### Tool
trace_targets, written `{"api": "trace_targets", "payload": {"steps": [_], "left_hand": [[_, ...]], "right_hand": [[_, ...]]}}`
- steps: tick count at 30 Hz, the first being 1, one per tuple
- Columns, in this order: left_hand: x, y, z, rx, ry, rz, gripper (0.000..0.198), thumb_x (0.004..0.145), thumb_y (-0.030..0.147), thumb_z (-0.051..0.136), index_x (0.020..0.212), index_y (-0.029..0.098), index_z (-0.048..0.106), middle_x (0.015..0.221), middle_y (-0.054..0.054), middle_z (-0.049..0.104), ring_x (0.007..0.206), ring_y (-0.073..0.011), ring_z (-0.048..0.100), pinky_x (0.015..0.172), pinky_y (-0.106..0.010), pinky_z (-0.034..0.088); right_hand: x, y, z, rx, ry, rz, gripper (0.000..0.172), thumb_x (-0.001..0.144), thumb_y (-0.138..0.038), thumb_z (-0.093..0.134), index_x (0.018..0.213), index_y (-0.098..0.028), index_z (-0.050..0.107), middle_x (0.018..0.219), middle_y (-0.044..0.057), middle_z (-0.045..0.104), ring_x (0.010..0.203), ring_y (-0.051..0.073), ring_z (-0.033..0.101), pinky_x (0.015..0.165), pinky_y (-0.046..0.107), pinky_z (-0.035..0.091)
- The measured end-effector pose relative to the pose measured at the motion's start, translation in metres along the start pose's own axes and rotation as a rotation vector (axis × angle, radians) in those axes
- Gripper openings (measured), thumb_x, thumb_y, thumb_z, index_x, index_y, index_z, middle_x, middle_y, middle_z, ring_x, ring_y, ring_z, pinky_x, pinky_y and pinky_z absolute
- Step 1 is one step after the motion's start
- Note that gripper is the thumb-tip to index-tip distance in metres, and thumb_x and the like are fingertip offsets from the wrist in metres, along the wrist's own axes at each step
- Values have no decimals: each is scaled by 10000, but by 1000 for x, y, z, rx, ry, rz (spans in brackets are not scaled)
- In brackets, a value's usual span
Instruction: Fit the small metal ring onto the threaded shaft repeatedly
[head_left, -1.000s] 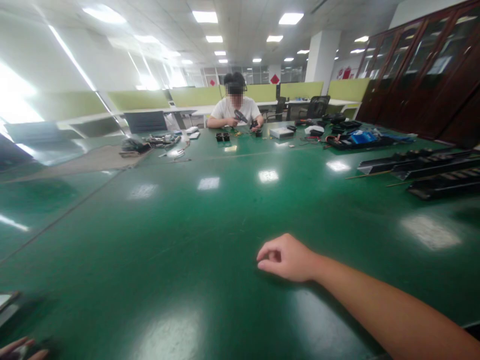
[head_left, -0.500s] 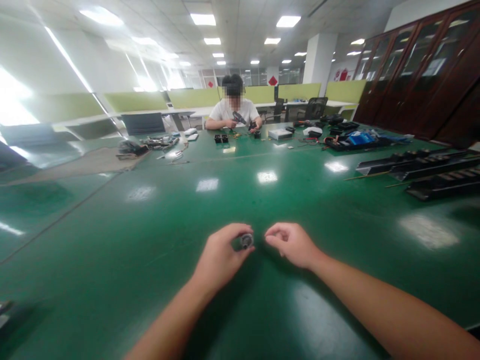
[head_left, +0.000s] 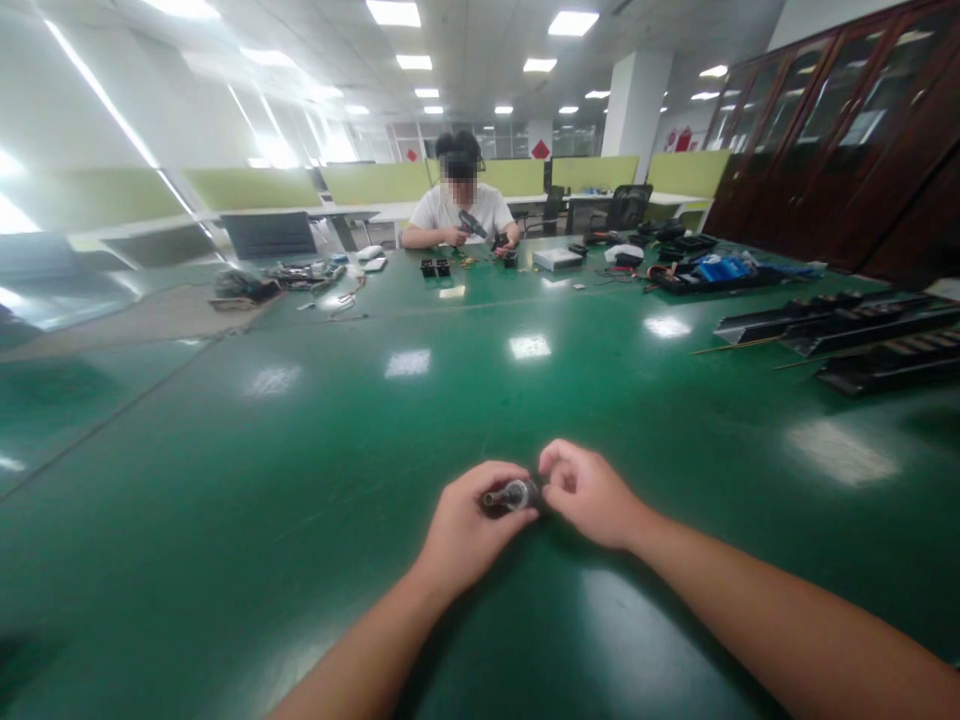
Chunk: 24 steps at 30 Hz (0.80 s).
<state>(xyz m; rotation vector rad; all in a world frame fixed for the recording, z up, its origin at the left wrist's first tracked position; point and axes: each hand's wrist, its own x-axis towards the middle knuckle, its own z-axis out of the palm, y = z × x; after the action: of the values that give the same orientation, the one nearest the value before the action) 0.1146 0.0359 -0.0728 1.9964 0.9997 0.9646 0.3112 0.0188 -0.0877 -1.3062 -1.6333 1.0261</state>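
At the far left of the glossy green desk lies a tangle of dark cables and tools. Near the middle, the left hand has its fingers clenched around a small dark cylindrical metal part, which it holds just above the desk with a short shaft pointing left. The right hand touches the part's right end, its fingers curled and pinched together. Across the desk sits a person in a white shirt. A red diamond sign hangs beyond, its writing too small to read. Long black trays lie far right.
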Motion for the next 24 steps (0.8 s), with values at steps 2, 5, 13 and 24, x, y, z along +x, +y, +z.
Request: {"api": "trace_targets", "payload": {"steps": [2, 5, 13, 24], "left_hand": [[1, 1, 1, -9, -2, -31, 277, 711, 208, 811, 974, 211, 724, 983, -35, 731, 897, -197, 674, 843, -318, 528], [1, 3, 1, -37, -8, -77, 270, 734, 266, 803, 986, 203, 727, 959, -35, 741, 876, -201, 682, 837, -319, 530], [0, 0, 2, -107, -42, -105, 260, 779, 328, 772, 985, 185, 705, 924, -31, 730, 843, -190, 677, 784, -289, 529], [-3, 2, -7, 102, 2, 65, 316, 885, 312, 658, 1194, 246, 667, 1008, -40, 682, 897, -166, 632, 800, -279, 516]], "right_hand": [[0, 0, 0, -4, -3, 1, 212, 723, -70, 538, 897, -192, 528, 562, -92, 516, 502, 94, 458, 511, 204, 340], [-1, -1, 0, -13, -11, -4, 202, 729, -74, 546, 894, -191, 529, 569, -89, 518, 511, 95, 462, 516, 207, 341], [-2, -4, -1, -27, -26, -17, 193, 737, -72, 558, 889, -187, 528, 585, -80, 529, 525, 96, 470, 528, 205, 350], [-3, -2, -1, -52, -30, -28, 188, 736, -68, 551, 878, -189, 535, 588, -79, 532, 535, 100, 480, 541, 209, 357]]}}
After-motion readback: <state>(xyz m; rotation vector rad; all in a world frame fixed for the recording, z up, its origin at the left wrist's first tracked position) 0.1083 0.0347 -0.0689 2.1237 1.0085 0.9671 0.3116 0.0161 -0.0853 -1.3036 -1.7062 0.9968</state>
